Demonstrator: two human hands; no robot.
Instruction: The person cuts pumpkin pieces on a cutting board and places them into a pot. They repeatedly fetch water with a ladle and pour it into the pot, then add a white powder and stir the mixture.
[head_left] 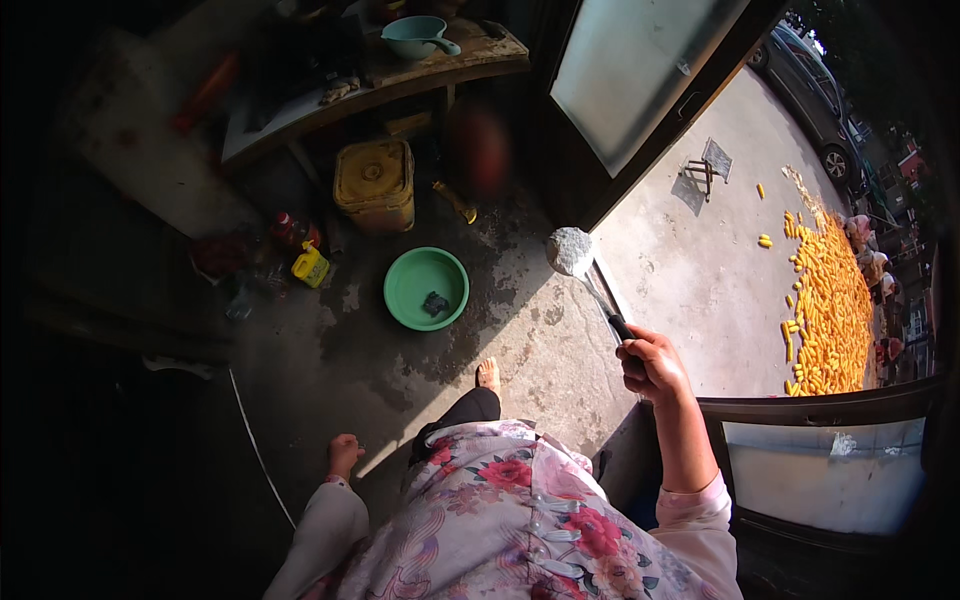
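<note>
In my right hand (655, 365) is a ladle with a black handle (622, 328), gripped with the fingers wrapped round it. Its round bowl points away from me, up and to the left, and carries a heap of pale grey, powdery-looking stuff (571, 250). The ladle is held out near the open doorway. Low at my left side hangs my left hand (344, 456), its fingers curled in and nothing visible in them. On the floor ahead stands a green basin (394, 306) with a small dark clump (434, 303) inside, apart from both hands.
A lidded square bucket (374, 185), a yellow jug (310, 265) and a red-capped bottle (290, 230) stand left of centre. A worktable (470, 65) bears a light-blue pan (413, 38). Past the open door (640, 80) are a folding stool (708, 168), corn cobs (830, 310) and a car (805, 95).
</note>
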